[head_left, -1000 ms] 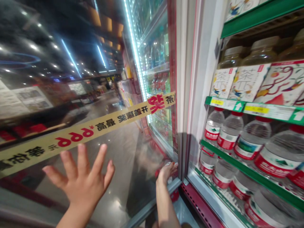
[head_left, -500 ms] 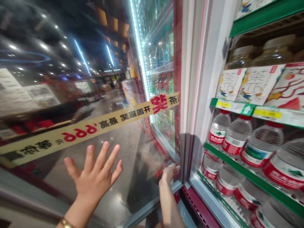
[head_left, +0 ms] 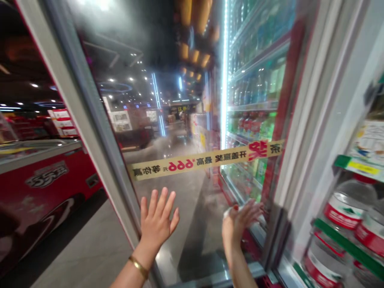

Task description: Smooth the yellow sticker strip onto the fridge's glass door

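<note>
My left hand [head_left: 157, 218] lies against the inner side of a glass door [head_left: 192, 200], fingers spread, with a gold bracelet [head_left: 138, 267] on the wrist. It holds nothing. Lower right on the same pane, my right hand [head_left: 238, 226] presses a small white cloth [head_left: 228, 211] to the glass; the cloth is mostly hidden under the palm and the fingers are blurred. A yellow strip with red and black mirrored lettering [head_left: 210, 161] runs across the glass above both hands. The door's pale metal frame [head_left: 90, 136] slants along the left.
Right of me are cooler shelves with green edges [head_left: 348, 242] holding water bottles [head_left: 345, 210] with red labels. Through the glass stands another lit drinks cooler [head_left: 255, 104]. Beyond the door's left edge is a red chest freezer [head_left: 45, 188] on the tiled floor.
My view has turned left, bringing the door's outer frame and the red freezer into sight. The right hand has moved up on the glass with the cloth. The left hand stays spread on the pane.
</note>
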A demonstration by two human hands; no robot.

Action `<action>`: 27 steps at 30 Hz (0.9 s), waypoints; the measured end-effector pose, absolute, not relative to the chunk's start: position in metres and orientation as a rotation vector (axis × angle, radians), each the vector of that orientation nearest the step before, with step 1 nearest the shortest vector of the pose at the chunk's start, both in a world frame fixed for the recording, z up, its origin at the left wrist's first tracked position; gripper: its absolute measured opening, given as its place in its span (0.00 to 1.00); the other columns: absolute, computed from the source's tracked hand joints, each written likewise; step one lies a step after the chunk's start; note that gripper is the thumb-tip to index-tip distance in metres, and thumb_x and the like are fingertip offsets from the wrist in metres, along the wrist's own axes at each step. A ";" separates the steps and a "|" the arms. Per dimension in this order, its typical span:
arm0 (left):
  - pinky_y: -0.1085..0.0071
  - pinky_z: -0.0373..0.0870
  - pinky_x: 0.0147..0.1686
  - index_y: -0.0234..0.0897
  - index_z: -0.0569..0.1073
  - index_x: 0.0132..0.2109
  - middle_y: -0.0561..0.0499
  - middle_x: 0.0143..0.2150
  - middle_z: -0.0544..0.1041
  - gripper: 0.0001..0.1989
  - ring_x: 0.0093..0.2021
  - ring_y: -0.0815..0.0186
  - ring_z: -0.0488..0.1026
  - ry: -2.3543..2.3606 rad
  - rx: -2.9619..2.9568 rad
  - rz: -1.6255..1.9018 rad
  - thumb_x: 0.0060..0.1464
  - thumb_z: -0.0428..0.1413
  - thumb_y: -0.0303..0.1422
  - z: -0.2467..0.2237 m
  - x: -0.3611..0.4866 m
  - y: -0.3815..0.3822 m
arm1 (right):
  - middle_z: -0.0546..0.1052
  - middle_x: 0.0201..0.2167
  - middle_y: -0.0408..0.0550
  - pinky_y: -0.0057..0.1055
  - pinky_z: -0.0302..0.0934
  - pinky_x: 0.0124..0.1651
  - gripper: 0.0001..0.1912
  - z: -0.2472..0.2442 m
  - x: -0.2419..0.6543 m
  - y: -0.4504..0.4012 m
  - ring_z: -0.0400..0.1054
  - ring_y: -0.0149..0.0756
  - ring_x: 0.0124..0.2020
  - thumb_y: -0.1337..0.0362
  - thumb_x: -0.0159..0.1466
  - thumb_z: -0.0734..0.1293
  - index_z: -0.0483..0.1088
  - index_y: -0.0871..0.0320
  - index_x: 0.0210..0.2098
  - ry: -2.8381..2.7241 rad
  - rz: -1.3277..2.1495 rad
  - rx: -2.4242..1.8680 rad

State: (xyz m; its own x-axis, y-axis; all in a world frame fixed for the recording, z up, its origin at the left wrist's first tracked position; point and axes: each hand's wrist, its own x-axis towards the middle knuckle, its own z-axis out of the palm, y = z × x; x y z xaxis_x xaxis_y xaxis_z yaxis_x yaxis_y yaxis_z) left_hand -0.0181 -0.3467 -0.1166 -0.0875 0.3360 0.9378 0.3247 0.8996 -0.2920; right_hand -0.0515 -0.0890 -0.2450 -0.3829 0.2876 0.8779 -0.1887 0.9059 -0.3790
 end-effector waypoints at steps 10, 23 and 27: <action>0.46 0.51 0.81 0.39 0.50 0.82 0.42 0.82 0.56 0.44 0.82 0.50 0.52 -1.624 -0.594 -0.123 0.63 0.54 0.32 -0.127 -0.019 -0.350 | 0.56 0.81 0.58 0.82 0.40 0.74 0.34 -0.035 -0.055 -0.100 0.38 0.74 0.82 0.51 0.73 0.66 0.64 0.51 0.76 -1.821 0.115 0.276; 0.44 0.45 0.82 0.33 0.45 0.82 0.42 0.85 0.43 0.45 0.84 0.49 0.47 -1.546 -0.598 -0.188 0.62 0.51 0.34 -0.124 -0.010 -0.350 | 0.69 0.75 0.41 0.69 0.50 0.78 0.26 0.009 -0.049 -0.104 0.56 0.56 0.79 0.47 0.75 0.63 0.70 0.38 0.71 -1.859 0.070 0.909; 0.44 0.50 0.81 0.32 0.46 0.82 0.39 0.85 0.46 0.44 0.83 0.48 0.50 -1.562 -0.571 -0.243 0.64 0.51 0.35 -0.119 -0.009 -0.349 | 0.44 0.85 0.52 0.87 0.34 0.75 0.39 0.101 -0.054 -0.103 0.32 0.72 0.84 0.49 0.76 0.61 0.50 0.50 0.82 -1.701 0.204 0.353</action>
